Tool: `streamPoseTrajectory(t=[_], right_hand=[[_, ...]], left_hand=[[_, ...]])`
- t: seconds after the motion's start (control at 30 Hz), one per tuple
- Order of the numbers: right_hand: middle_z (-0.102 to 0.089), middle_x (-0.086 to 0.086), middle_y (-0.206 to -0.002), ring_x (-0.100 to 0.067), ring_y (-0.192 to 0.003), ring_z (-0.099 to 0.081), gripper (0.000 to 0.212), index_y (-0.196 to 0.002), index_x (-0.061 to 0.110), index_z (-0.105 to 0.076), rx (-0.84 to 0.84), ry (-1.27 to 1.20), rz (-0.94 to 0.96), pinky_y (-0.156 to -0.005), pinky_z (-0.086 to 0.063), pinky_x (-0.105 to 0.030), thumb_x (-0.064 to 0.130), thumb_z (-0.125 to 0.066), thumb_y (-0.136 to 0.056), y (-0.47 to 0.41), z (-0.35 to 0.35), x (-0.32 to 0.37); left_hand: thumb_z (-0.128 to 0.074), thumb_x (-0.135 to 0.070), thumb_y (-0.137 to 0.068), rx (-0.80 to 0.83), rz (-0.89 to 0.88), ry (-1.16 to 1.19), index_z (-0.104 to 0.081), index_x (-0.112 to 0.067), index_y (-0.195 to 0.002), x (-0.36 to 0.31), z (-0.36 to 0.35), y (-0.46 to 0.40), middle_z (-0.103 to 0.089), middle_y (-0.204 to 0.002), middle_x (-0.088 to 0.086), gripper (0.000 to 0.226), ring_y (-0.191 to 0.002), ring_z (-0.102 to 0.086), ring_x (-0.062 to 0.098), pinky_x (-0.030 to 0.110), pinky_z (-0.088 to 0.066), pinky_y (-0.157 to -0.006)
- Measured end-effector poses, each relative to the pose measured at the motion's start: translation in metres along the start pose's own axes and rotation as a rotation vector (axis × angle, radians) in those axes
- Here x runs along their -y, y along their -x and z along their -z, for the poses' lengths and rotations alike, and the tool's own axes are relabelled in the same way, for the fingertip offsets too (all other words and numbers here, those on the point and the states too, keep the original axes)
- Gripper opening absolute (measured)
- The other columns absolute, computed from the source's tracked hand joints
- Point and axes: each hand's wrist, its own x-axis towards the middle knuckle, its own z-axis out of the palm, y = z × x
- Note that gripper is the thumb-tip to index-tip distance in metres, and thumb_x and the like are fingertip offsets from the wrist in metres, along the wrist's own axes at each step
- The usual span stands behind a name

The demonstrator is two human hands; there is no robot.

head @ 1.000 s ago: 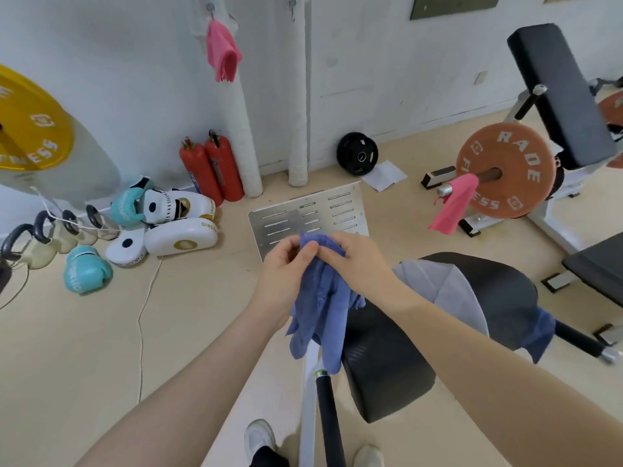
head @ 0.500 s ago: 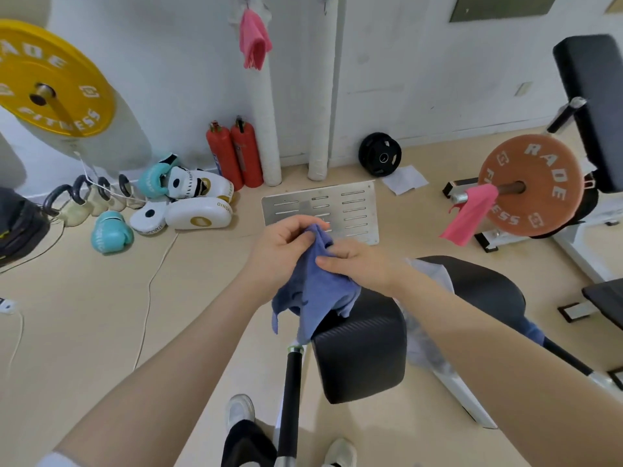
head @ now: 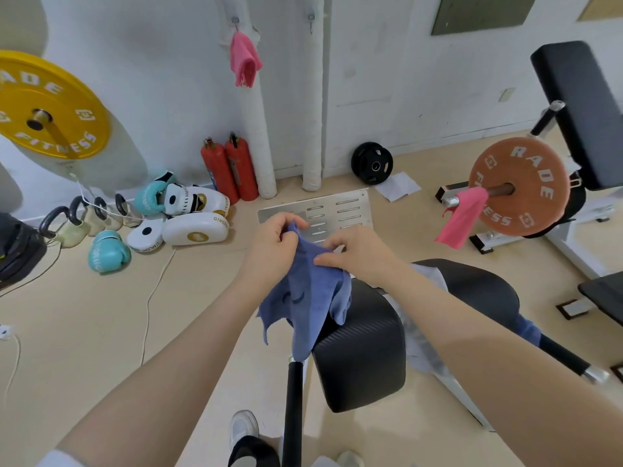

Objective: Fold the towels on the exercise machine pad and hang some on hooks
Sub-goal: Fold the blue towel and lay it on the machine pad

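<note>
Hanging in loose folds above the front of the black padded seat of the exercise machine (head: 364, 358), a crumpled blue cloth towel (head: 310, 298) is held up in the air by both hands. Its upper corner is pinched by the curled fingers of the left hand (head: 273, 244), and its top edge is pinched just beside that by the thumb and fingers of the right hand (head: 357, 254). A pale grey towel (head: 418, 338) is draped over the seat behind the right forearm, and a second blue cloth (head: 529, 330) is seen at the seat's far side. One pink towel (head: 244, 60) is hung on a wall hook (head: 235, 20) against a white wrapped pipe; another pink towel (head: 463, 217) is draped over the bar end of an orange weight plate (head: 526, 183). A neighbouring wall hook (head: 312, 18) is seen on the next pipe.
</note>
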Motion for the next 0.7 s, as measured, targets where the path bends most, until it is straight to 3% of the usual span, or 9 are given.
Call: streamPoseTrajectory(t=[0.13,0.23,0.3,0.33,0.37,0.43,0.47,0.57,0.7], right_hand=[[-0.051,-0.002,-0.063,-0.011,-0.059,-0.041,0.026,-0.078,-0.008,-0.061,0.315,-0.004,-0.013,-0.061,-0.035,-0.026,0.017,-0.063,-0.084,-0.001,-0.005,0.002],[-0.055,0.026,-0.079,-0.003,-0.068,-0.045,0.027,-0.062,0.008,-0.056,0.384,-0.079,-0.021,-0.068,-0.036,-0.023,0.014,-0.059,-0.088,-0.006,-0.013,0.002],[-0.048,0.02,-0.122,-0.001,-0.082,-0.049,0.019,-0.071,0.016,-0.063,0.321,-0.043,-0.009,-0.072,-0.036,-0.022,0.019,-0.058,-0.089,-0.009,-0.022,0.0],[-0.047,0.014,-0.125,-0.004,-0.081,-0.049,0.013,-0.083,0.013,-0.064,0.284,0.0,-0.007,-0.068,-0.035,-0.022,0.02,-0.056,-0.09,-0.01,-0.026,0.001],[-0.053,0.01,-0.111,-0.009,-0.077,-0.048,0.011,-0.09,0.013,-0.061,0.273,0.034,-0.023,-0.063,-0.033,-0.022,0.019,-0.053,-0.092,-0.011,-0.032,0.003],[-0.053,0.003,-0.074,-0.016,-0.066,-0.045,0.02,-0.075,0.018,-0.049,0.257,0.083,-0.058,-0.057,-0.034,-0.022,0.015,-0.046,-0.094,-0.016,-0.042,0.006],[-0.051,-0.001,-0.069,-0.019,-0.065,-0.047,0.026,-0.068,0.018,-0.044,0.225,0.103,-0.069,-0.057,-0.036,-0.023,0.013,-0.044,-0.094,-0.02,-0.047,0.008],[-0.058,-0.015,-0.094,-0.032,-0.088,-0.057,0.018,-0.08,0.005,-0.056,0.053,0.255,-0.09,-0.07,-0.042,-0.035,0.01,-0.043,-0.092,-0.034,-0.051,0.009],[-0.054,-0.007,-0.112,-0.024,-0.103,-0.05,0.023,-0.101,0.005,-0.061,-0.126,0.436,-0.071,-0.07,-0.036,-0.029,0.01,-0.041,-0.091,-0.039,-0.052,0.009]], left_hand=[[-0.033,0.006,-0.084,0.104,-0.022,-0.032,-0.051,-0.027,-0.071,-0.002,0.002,-0.004,-0.045,-0.061,-0.007,0.04,-0.055,-0.035,0.008,0.012,-0.029,-0.046],[-0.028,0.013,-0.08,0.178,-0.008,0.103,-0.047,-0.018,-0.067,0.0,0.01,-0.009,-0.043,-0.06,-0.004,0.039,-0.056,-0.036,0.009,0.014,-0.033,-0.05],[-0.026,0.014,-0.081,0.206,0.022,0.254,-0.046,-0.014,-0.065,0.002,0.018,-0.012,-0.045,-0.055,-0.007,0.038,-0.052,-0.039,0.006,0.012,-0.036,-0.05],[-0.027,0.013,-0.081,0.227,0.028,0.324,-0.045,-0.013,-0.065,0.004,0.023,-0.013,-0.047,-0.053,-0.011,0.036,-0.05,-0.04,0.003,0.012,-0.036,-0.05],[-0.029,0.01,-0.079,0.252,0.033,0.395,-0.045,-0.012,-0.065,0.005,0.028,-0.015,-0.047,-0.052,-0.013,0.03,-0.049,-0.039,0.002,0.012,-0.036,-0.049],[-0.033,0.001,-0.07,0.287,0.052,0.512,-0.047,-0.012,-0.063,0.008,0.037,-0.017,-0.047,-0.051,-0.011,0.021,-0.048,-0.037,0.004,0.014,-0.033,-0.048],[-0.034,-0.002,-0.068,0.288,0.063,0.538,-0.05,-0.014,-0.06,0.009,0.042,-0.019,-0.046,-0.05,-0.009,0.022,-0.047,-0.036,0.005,0.016,-0.03,-0.047],[-0.029,0.007,-0.079,0.212,0.103,0.507,-0.048,-0.012,-0.057,0.018,0.058,-0.023,-0.04,-0.041,-0.008,0.035,-0.04,-0.031,0.004,0.017,-0.025,-0.043],[-0.029,0.003,-0.086,0.15,0.234,0.359,-0.044,-0.008,-0.06,0.017,0.072,-0.029,-0.028,-0.037,-0.007,0.032,-0.034,-0.021,0.005,0.017,-0.019,-0.04]])
